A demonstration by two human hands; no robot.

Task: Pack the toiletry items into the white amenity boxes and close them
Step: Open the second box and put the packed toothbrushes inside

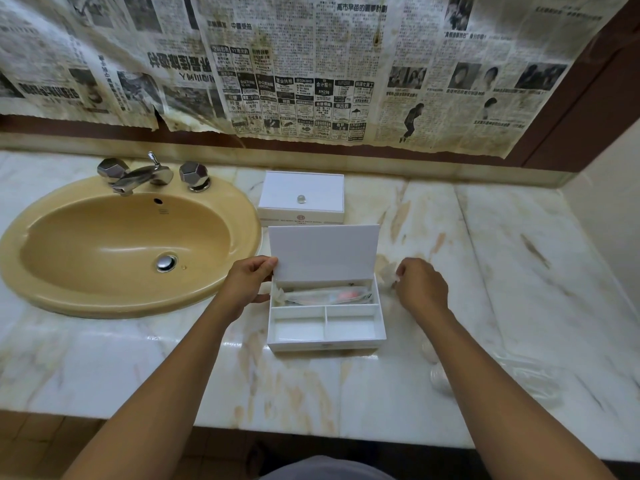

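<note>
There, the left hand [250,282] pinched the raised lid [323,252] of the open box [326,320] lying between both hands, while the right hand [420,285] pinched a small clear packet [388,274] just beside that box.

The right hand [420,289], right of centre, hides most of a small whitish wrapped item [389,276] at its fingertips; what that item is cannot be told. At lower right, pale translucent packets [438,370] on the marble counter [138,368] are blurred beyond naming. Wrapped contents [323,295] in the open white box's [325,336] rear compartment are unclear. Both forearms run off the bottom edge.
</note>
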